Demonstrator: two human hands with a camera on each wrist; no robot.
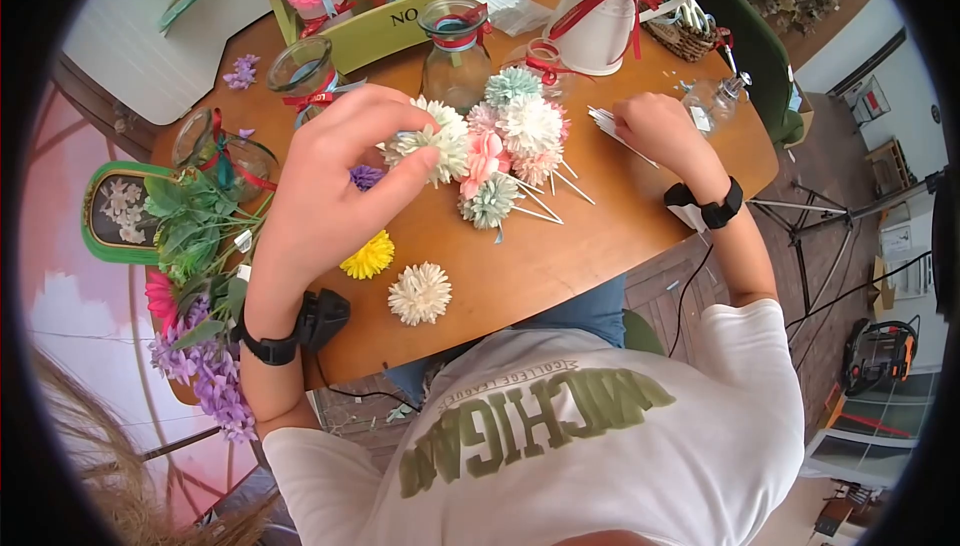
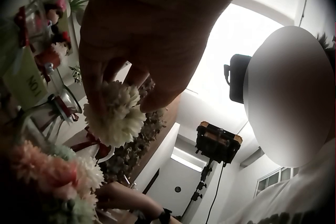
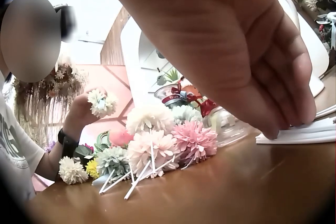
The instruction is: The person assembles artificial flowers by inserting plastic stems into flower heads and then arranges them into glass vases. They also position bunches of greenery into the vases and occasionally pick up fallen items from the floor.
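Observation:
Raised over the table, my left hand point(image 1: 335, 171) pinches a creamy white artificial flower head point(image 1: 452, 146) between thumb and fingers. The left wrist view shows the same bloom point(image 2: 118, 124) below the fingertips, with no stem visible. On the right side of the table, my right hand point(image 1: 665, 131) is down at a bundle of thin white sticks point(image 3: 299, 136), thumb and fingertips closing on them. Between the hands lies a cluster of pom-pom flowers point(image 1: 530, 126) in white, pink and pale green, several on white stick stems. Nearer me are a cream flower head point(image 1: 420, 294) and a yellow one point(image 1: 369, 256).
Ribboned glass vases point(image 1: 455, 66) and a green planter box point(image 1: 385, 38) stand along the back, beside a white ribboned bucket point(image 1: 595, 31). A glass bottle point(image 1: 712, 106) stands right. Leafy stems with purple flowers point(image 1: 215, 381) hang over the left edge.

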